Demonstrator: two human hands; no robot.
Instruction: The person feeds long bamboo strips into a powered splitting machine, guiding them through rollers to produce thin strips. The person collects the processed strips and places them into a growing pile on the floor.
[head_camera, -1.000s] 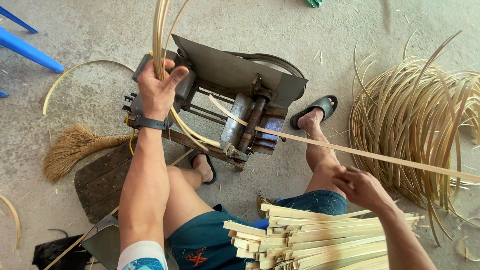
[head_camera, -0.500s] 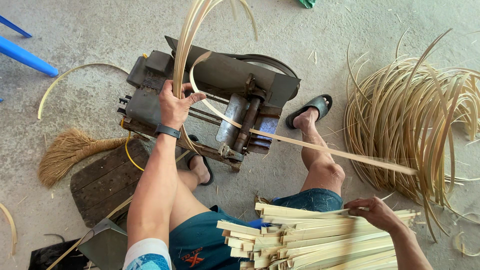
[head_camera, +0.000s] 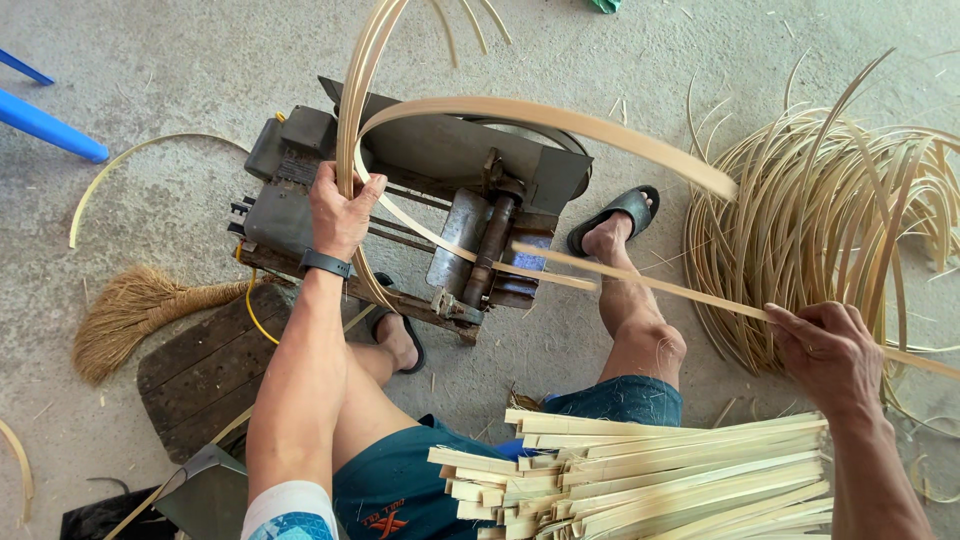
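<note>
- The bamboo strip (head_camera: 640, 282) is long, thin, flat and pale yellow, and lies nearly level across the scene, one end at the rollers of the splitting machine (head_camera: 420, 200), the other running out past the right edge.
- The thin slivers (head_camera: 362, 110) coming off the machine are paler still and bend up in a tall arc, one wide band curling over to the right above the machine.
- The right hand (head_camera: 830, 355) sits on the strip well away from the machine, its fingers (head_camera: 800, 325) closed narrowly around it.
- The left hand (head_camera: 343, 210) is over the machine's near-left side, fingers wrapped tight about the gathered slivers where they rise.
- A stack of cut bamboo slats (head_camera: 650, 475) rests across the person's lap, just below the right hand.
- A loose heap of curved strips (head_camera: 830, 200) lies on the concrete floor (head_camera: 180, 80) to the right; a straw broom (head_camera: 140, 315) lies at left.
</note>
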